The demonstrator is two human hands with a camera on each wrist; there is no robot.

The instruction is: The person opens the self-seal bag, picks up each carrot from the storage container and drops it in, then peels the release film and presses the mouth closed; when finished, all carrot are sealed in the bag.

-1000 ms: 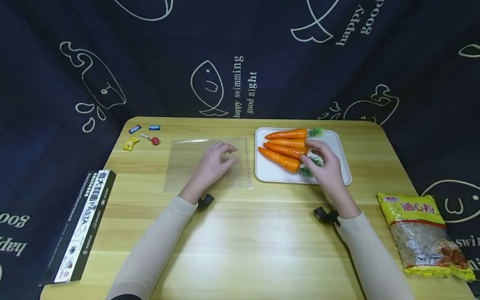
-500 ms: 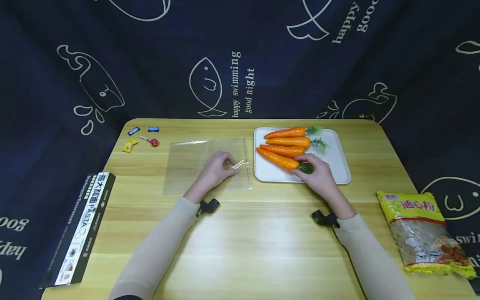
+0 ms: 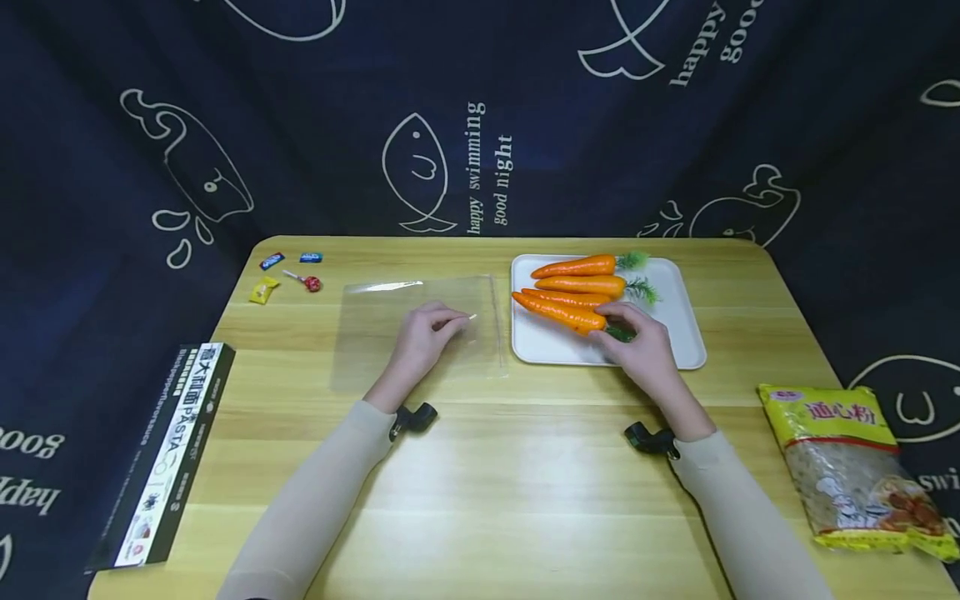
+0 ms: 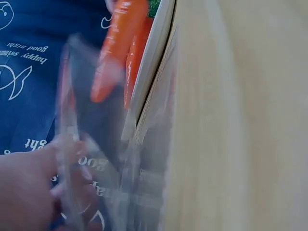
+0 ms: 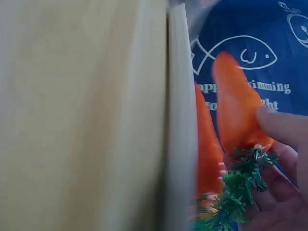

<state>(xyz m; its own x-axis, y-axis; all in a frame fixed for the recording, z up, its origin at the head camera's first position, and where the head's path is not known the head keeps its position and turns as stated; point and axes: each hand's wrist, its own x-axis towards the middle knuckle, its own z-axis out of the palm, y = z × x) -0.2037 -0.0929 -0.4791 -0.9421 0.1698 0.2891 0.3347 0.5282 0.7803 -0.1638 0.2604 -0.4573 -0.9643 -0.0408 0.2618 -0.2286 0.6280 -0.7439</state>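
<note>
A clear plastic zip bag [image 3: 367, 333] lies on the table left of the tray. My left hand [image 3: 418, 340] pinches its upper layer near the open end, and in the left wrist view the bag's mouth [image 4: 70, 115] stands raised and parted. The nearest carrot [image 3: 558, 312] is gripped at its thick end between the thumb and fingers of my right hand [image 3: 641, 343]. In the right wrist view that carrot [image 5: 236, 106] is lifted clear of the tray, its green leaves [image 5: 240, 183] against the palm. Several other carrots [image 3: 581, 285] lie on the white tray [image 3: 678, 333].
Wrapped candies [image 3: 264, 290] and a lollipop [image 3: 311, 283] lie at the back left of the table. A long black pasta box [image 3: 168, 458] rests along the left edge. A yellow bag of macaroni [image 3: 851, 467] lies at the right edge. A dark printed cloth [image 3: 315, 167] hangs behind.
My left hand has closed its fingers on the bag's upper layer and raised it. My right hand has moved down to the nearest carrot, gripped it and lifted it a little.
</note>
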